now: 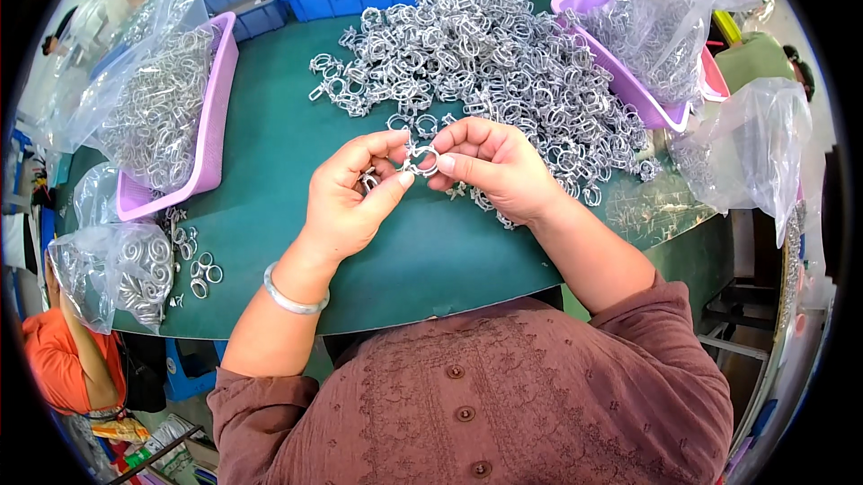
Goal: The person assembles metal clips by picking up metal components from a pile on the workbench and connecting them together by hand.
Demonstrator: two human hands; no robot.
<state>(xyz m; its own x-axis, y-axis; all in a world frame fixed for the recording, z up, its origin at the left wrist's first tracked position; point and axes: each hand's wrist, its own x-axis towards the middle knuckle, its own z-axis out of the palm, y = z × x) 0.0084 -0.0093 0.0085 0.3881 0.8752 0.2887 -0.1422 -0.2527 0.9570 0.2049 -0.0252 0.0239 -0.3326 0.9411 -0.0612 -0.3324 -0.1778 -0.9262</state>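
Note:
My left hand (346, 193) and my right hand (494, 170) meet above the green table, in front of a big heap of silver metal ring pieces (485, 53). Between the fingertips of both hands is one silver metal ring (422, 161) with a small projecting part on its left side. The left thumb and forefinger pinch that side, while the right thumb and fingers grip its right edge. A second small metal piece (369, 180) shows among the curled fingers of my left hand. The heap's nearest pieces lie just beyond and beside my right hand.
A purple basket (225, 80) with bagged metal pieces stands at the left; another purple basket (629, 94) stands at the right. Blue bins (360, 0) line the back. A plastic bag of spiral pieces (144, 274) and loose rings (205, 271) lie near left. Someone in an orange top (63, 350) is beyond the left edge.

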